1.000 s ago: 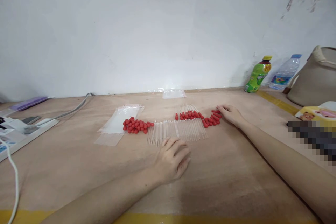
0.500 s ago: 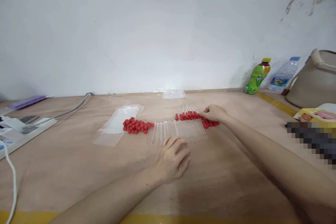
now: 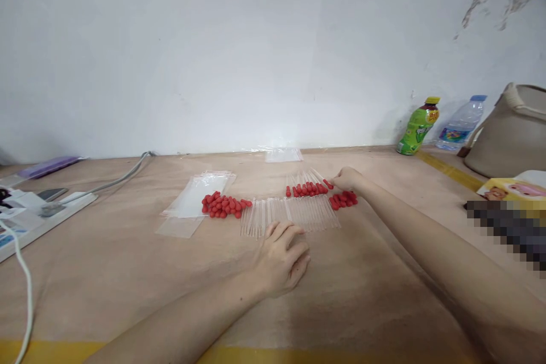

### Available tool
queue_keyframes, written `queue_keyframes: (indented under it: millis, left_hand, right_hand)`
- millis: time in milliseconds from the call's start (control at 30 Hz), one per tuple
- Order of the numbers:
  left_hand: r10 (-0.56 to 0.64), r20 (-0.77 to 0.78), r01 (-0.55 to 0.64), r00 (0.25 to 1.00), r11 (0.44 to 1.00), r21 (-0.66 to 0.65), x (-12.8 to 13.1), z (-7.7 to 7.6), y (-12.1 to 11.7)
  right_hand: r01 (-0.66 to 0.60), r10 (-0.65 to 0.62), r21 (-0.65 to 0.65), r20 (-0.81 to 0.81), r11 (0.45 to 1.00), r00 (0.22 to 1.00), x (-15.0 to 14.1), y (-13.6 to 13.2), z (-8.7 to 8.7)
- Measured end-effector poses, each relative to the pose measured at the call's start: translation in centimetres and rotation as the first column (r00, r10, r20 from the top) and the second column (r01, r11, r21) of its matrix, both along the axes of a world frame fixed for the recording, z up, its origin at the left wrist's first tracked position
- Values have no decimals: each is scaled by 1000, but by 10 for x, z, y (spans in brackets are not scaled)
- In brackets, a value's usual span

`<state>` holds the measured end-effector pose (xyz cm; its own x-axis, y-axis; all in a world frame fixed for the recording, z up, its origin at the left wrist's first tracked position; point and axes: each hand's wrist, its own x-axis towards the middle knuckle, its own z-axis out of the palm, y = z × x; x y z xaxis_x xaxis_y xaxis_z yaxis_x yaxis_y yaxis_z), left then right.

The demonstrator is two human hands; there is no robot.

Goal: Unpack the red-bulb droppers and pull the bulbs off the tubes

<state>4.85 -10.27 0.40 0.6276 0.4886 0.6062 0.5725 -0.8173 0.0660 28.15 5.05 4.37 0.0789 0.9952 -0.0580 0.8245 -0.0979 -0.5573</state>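
Note:
My left hand rests on the table just in front of a row of thin clear tubes, fingers loosely bent and apart, holding nothing. Beyond that row, several red rubber dropper bulbs lie side by side at the near ends of more clear tubes. My right hand is at the right end of this line, its fingertips pinched at a tilted red dropper bulb. Beneath it sits a small heap of red bulbs. A larger red heap lies left of the near tubes.
Clear plastic bags are stacked at the left, with another bag by the wall. A power strip with cables stands far left. On the right are a green bottle, a water bottle, a beige bag and a yellow pack.
My right hand has shifted slightly right and away from the line of bulbs; the tilted bulb at its fingertips now shows. My left hand has stayed in place. The view has moved slightly.

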Motion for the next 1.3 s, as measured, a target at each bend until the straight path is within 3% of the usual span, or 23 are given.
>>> queue_keyframes:
  millis: [100,200,233,333,400,433,533,600,767,833,1033,1300]
  left_hand:
    - [35,1,-35,999,998,55,-1,2,2]
    - [134,14,-134,991,970,203,-5,6,9]
    - [170,11,-167,985,951,262,-7,7,13]
    - [252,-53,-210,966,892,400,-13,9,24]
    - [262,-112,-185,959,872,453,-16,9,29]
    - [251,-136,-161,958,870,467,-17,9,30]
    - [187,-170,-91,967,884,458,-19,9,30]
    - [149,-183,-60,972,906,420,-19,9,28]
    - [59,-197,8,979,946,323,-15,8,24]
    - [28,-181,31,983,949,314,-13,6,23]
    - [-39,-116,70,992,958,277,-14,-1,21]
    - [-48,-97,67,994,978,196,-15,-2,20]
  right_hand:
    - [-14,14,43,10,999,1000,-1,-13,11]
    - [-104,104,151,10,983,995,-11,-42,11]
    - [-192,192,261,25,946,981,-16,-54,7]
    - [-427,444,517,100,741,891,-30,-90,-10]
    - [-495,510,567,146,659,847,-34,-107,-21]
    - [-513,530,569,152,643,834,-35,-113,-26]
    - [-535,552,559,157,634,819,-33,-124,-31]
    - [-554,547,583,212,594,810,-33,-128,-31]
    - [-594,443,717,428,365,788,-44,-137,-41]
    - [-589,415,749,453,303,789,-49,-138,-47]
    - [-625,444,736,484,259,754,-52,-135,-52]
    - [-650,472,716,495,253,729,-44,-133,-57]
